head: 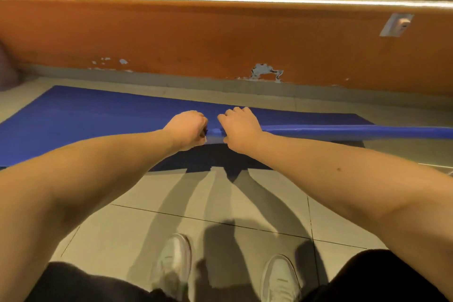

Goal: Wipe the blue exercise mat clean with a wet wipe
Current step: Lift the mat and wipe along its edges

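At twelve o'clock our left grip (186, 130) and right grip (239, 130) clutched the rolled edge of the blue exercise mat (85, 117), likely soft and floppy.

No legible txt, labels, brands or nos. anywhere; wall plate (397, 24) too blurred to read.

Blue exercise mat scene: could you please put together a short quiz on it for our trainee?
1. True or false: the left hand and the right hand both grip the raised edge of the blue exercise mat.
2. The mat lies on: A) a tiled floor B) a table C) a bench.
3. Fill in: the wall behind the mat is painted ___.
Key: 1 true; 2 A; 3 orange.
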`<state>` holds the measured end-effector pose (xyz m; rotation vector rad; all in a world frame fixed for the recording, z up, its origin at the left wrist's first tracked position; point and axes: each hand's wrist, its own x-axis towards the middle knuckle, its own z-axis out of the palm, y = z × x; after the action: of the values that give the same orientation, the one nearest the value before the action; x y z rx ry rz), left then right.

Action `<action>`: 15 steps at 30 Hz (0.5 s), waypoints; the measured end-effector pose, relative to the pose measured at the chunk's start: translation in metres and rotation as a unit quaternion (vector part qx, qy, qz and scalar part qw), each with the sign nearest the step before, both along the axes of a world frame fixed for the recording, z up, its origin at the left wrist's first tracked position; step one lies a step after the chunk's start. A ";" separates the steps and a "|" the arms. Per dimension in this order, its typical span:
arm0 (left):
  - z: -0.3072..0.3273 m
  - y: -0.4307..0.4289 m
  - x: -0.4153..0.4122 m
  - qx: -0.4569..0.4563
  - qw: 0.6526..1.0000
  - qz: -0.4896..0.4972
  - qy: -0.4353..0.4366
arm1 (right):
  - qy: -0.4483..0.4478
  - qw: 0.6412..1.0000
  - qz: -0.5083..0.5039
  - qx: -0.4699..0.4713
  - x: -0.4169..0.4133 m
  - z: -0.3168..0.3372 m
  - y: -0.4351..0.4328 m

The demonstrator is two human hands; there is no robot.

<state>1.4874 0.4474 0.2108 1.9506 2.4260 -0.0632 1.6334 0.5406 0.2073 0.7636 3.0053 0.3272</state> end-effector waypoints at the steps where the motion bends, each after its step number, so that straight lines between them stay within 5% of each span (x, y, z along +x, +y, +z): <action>1: 0.004 -0.002 0.000 0.004 1.000 0.000 -0.002 | -0.003 1.000 -0.002 0.001 -0.010 -0.002 -0.007; 7: 0.002 -0.014 -0.018 0.041 0.998 -0.020 -0.036 | -0.022 0.999 -0.046 -0.015 -0.039 -0.013 -0.023; 15: -0.015 -0.030 -0.045 0.115 0.987 -0.016 -0.115 | 0.072 0.987 -0.095 -0.107 -0.048 -0.014 -0.014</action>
<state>1.4427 0.4171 0.1954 1.9547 2.3410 0.4358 1.5850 0.5271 0.1929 1.0801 2.9945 -0.0595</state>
